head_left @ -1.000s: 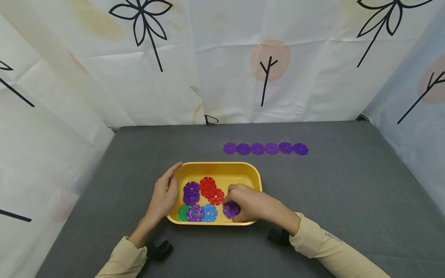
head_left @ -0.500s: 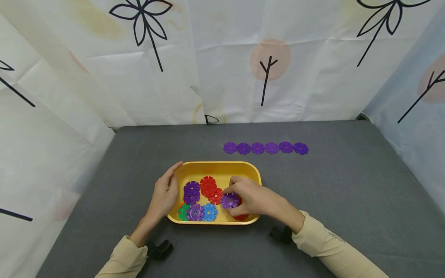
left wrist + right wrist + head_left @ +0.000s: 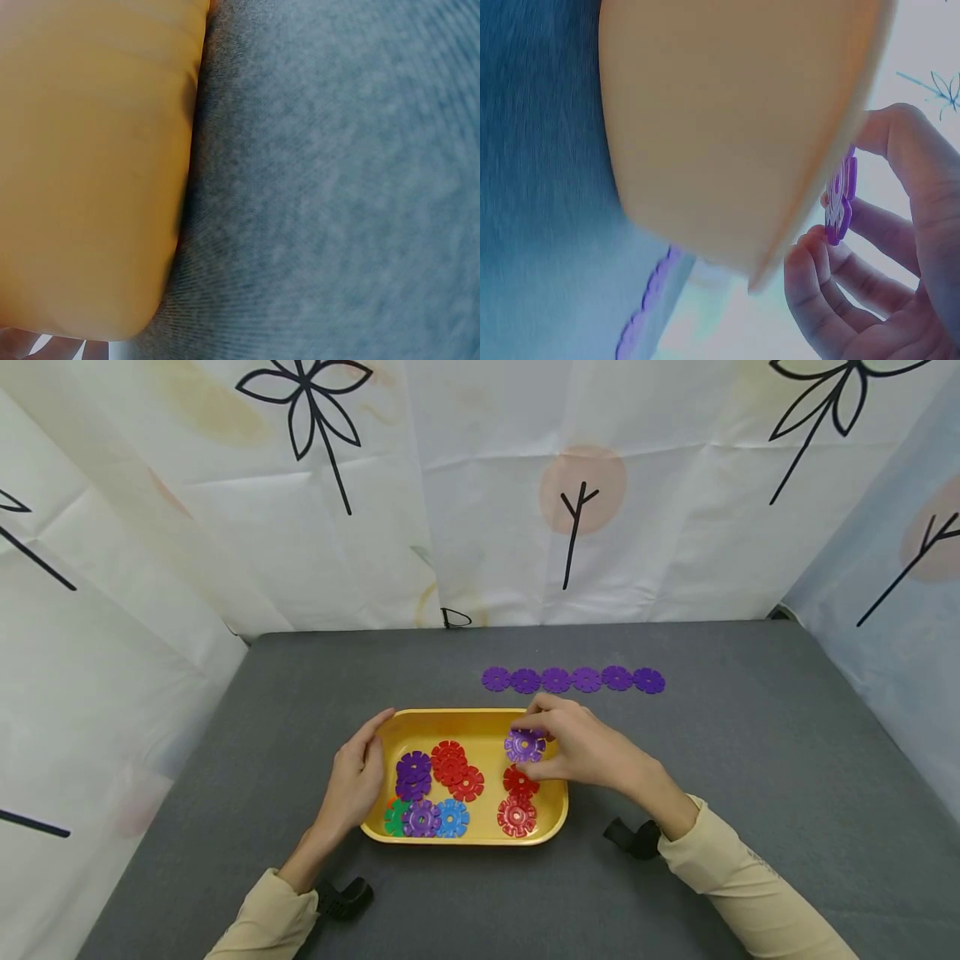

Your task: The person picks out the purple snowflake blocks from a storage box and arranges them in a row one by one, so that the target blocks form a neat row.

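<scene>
My right hand (image 3: 581, 739) pinches a purple flower-shaped interlocking disc (image 3: 525, 745) between thumb and fingers, over the right end of a yellow tray (image 3: 465, 720). In the right wrist view the purple disc (image 3: 841, 196) stands edge-on at the fingertips, above the rim. My left hand (image 3: 356, 777) holds the left end of the tray; its grip is partly hidden, and the left wrist view mostly shows the tray's outer wall (image 3: 90, 187). Inside the tray lie red discs (image 3: 517, 816), purple discs (image 3: 413, 775), a blue disc (image 3: 453, 818) and a partly covered green disc (image 3: 393, 818).
Beyond the tray, a straight row of purple discs (image 3: 556, 680) lies on the grey table (image 3: 712, 718), edges touching or nearly so. A printed white curtain (image 3: 480, 527) hangs behind the table. Black wrist devices (image 3: 345, 900) sit below both cuffs.
My right hand has lifted the purple disc from the tray's front right and moved it back and right, uncovering red discs beneath. The left hand stays where it was.
</scene>
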Available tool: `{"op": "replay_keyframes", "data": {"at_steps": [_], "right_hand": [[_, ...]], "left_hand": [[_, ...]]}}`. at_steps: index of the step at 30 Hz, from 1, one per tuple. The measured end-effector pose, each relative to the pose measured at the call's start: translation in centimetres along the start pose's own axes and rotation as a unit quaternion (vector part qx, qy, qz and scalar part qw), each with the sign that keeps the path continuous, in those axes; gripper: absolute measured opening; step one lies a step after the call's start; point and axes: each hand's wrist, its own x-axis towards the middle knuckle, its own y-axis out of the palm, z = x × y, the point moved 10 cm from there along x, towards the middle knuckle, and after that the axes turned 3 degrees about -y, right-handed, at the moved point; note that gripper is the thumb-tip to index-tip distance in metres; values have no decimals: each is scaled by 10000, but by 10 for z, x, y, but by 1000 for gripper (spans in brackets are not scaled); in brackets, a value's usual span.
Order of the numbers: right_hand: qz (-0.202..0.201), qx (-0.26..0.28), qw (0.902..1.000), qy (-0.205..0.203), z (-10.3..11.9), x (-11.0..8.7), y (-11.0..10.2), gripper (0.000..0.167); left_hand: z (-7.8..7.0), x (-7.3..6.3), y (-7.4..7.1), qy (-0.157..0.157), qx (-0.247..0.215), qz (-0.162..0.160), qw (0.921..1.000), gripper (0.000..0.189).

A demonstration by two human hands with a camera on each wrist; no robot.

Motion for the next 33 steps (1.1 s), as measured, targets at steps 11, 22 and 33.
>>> {"op": "replay_keyframes", "data": {"at_steps": [11,22,33], "right_hand": [[-711,-685,9914,858,-72,-15,-58,46],[-1269,-990,9625,2183,-181,-62,-87,52],[-1345,-962,9386,3027,-237,-97,-93,57]], "left_hand": [[1,0,0,21,-15,-10,10000,45],[1,1,1,42,-44,44,10000,45],[2,1,2,-18,-11,41,10000,45]]}}
